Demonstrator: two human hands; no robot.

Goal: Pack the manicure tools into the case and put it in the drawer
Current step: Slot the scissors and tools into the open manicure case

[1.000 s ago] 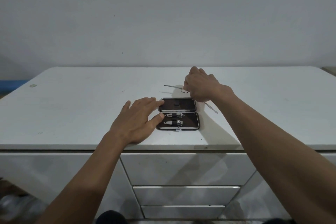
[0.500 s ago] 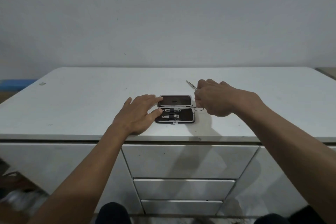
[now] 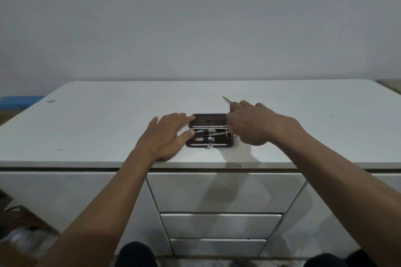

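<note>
A small dark manicure case [image 3: 230,142] lies open near the front edge of the white cabinet top [image 3: 86,128]. Its near half holds two nail clippers [image 3: 204,131], one behind the other. Small scissors [image 3: 218,134] lie slanted between them, rings at the case's right edge. My left hand [image 3: 165,136] rests flat, fingertips on the case's left edge. My right hand [image 3: 249,125] is curled at the right edge, fingers closed on the scissor rings. A thin metal tool [image 3: 226,99] pokes out behind this hand; whether it is held I cannot tell.
Three shut drawers [image 3: 225,191] are stacked in the cabinet front right below the case. A blue object [image 3: 19,102] sits past the cabinet's left end. The wall rises close behind the cabinet top. My knees show at the bottom of the view.
My right hand has carried the scissors from the top behind the case over to the case's right edge and laid them across its near half. My left hand stayed on the case.
</note>
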